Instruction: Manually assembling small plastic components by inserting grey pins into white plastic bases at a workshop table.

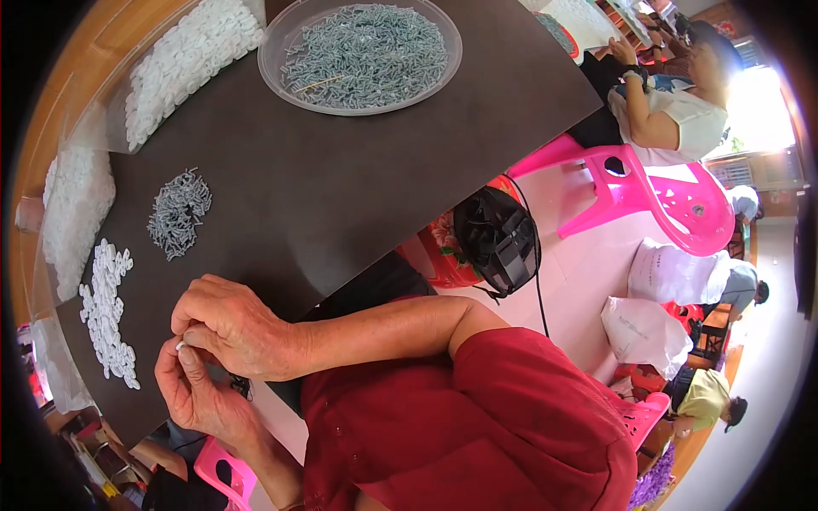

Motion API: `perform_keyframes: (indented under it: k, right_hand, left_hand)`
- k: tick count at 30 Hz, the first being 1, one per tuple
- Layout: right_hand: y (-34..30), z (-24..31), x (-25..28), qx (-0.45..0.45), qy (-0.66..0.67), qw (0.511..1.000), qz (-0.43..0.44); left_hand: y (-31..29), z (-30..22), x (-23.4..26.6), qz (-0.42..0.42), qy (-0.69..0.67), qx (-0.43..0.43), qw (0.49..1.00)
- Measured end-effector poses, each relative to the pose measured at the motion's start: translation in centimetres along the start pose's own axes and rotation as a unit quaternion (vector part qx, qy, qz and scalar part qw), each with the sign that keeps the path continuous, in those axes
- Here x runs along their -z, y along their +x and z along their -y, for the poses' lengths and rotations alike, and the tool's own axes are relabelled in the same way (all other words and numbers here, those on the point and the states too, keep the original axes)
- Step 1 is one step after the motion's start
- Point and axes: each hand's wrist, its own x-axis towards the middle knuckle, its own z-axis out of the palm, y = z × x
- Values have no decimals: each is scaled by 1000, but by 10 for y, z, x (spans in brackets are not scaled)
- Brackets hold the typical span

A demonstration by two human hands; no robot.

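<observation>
My left hand [204, 402] pinches a small white plastic piece [180, 346] between thumb and forefinger. Right above it, touching or nearly so, my right hand [232, 328] has its thumb and fingertips pressed together; whatever they grip is hidden. Beside the hands, along the left of the dark table [341, 179], lies a loose pile of small white plastic pieces [109, 319]. Farther back is a smaller heap of thin grey rod-like pieces [179, 213]. A round clear plastic tub [267, 72] at the far side is full of the same grey pieces.
Clear bags of white pieces [192, 60] line the table's left edge, with another bag [78, 213] nearer. Right of the table are a black bag [498, 238], a pink plastic chair [648, 192] and white sacks [677, 268]. A co-worker [673, 106] sits at the far right; others are behind.
</observation>
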Motion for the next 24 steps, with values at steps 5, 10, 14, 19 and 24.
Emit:
perform_keyframes:
  k: [5, 10, 14, 19, 24]
  right_hand:
    - [2, -7, -1, 24, -16, 999, -25]
    - [1, -11, -6, 37, -32, 999, -13]
    - [3, -3, 11, -63, -17, 997, 40]
    - [-1, 5, 18, -60, -59, 994, 72]
    - [-4, 9, 13, -56, -75, 989, 112]
  left_hand:
    - [4, 9, -5, -17, 21, -33, 999]
    - [6, 8, -7, -68, 20, -39, 997]
    - [14, 8, -8, -26, -72, 75, 994]
    - [7, 2, -2, 8, -143, 84, 986]
    - [2, 0, 6, -14, -131, 82, 988]
